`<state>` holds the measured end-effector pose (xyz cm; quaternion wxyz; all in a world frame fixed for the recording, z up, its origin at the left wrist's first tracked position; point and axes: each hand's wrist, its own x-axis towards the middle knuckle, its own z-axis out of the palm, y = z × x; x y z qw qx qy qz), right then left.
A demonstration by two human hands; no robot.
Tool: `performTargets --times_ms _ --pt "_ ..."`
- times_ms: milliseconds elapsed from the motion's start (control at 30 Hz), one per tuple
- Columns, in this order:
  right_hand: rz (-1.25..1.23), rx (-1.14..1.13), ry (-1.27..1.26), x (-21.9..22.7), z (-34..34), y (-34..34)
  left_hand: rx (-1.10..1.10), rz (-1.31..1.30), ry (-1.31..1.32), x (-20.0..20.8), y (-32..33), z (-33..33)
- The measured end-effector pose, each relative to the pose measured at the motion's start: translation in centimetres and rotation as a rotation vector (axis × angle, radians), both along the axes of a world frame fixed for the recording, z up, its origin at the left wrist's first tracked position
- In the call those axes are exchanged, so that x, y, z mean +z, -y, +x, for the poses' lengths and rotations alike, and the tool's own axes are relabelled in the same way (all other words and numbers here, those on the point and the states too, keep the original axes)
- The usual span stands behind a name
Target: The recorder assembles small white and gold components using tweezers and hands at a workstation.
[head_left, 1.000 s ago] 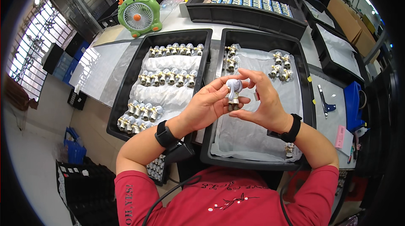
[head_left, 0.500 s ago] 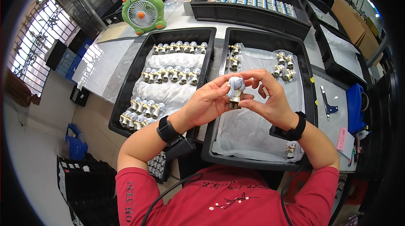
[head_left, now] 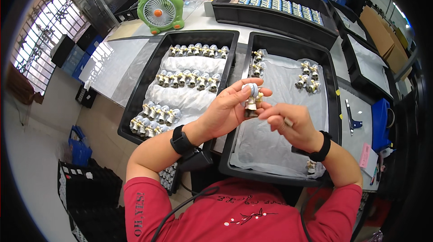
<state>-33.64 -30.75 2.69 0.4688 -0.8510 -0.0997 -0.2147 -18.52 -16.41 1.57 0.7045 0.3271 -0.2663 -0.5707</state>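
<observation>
My left hand (head_left: 224, 108) pinches a small figurine (head_left: 252, 101) with pale blue-grey hair, a white and gold outfit and a dark base. It is held upright above the near left part of the right-hand black tray (head_left: 336, 102). Just right of the figurine is my right hand (head_left: 292, 123), its fingers curled shut. A small pale tip shows at that hand, but what it belongs to is unclear. Paper lines the tray, where a group of similar figurines (head_left: 308, 77) lies at the far right. A single figurine (head_left: 311, 166) sits in the near right corner.
Left of it stands another black tray (head_left: 128, 111) with rows of figurines. A larger black bin (head_left: 275, 21) holds blue-and-white pieces at the back, near another person. A green fan (head_left: 160, 11), a metal tool (head_left: 352, 118) and a blue holder (head_left: 381, 120) stand or lie around.
My right hand has let go of the figurine and drawn down to the right, its fingers curling in. The figurine has turned in my left hand, now showing its gold-trimmed side.
</observation>
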Motion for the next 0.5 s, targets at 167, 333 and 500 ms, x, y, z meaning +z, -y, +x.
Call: performTargets --times_ms 167,333,500 --pt "0.527 0.006 -0.159 -0.9 0.5 0.7 0.059 -0.035 0.021 -0.2 -0.1 0.2" --pt "0.910 0.197 -0.417 0.6 0.1 1.6 0.091 0.000 -0.024 -0.9 -0.1 0.9" --pt "1.072 0.188 -0.515 0.2 0.6 1.6 -0.015 0.065 -0.046 -1.8 0.1 0.7"
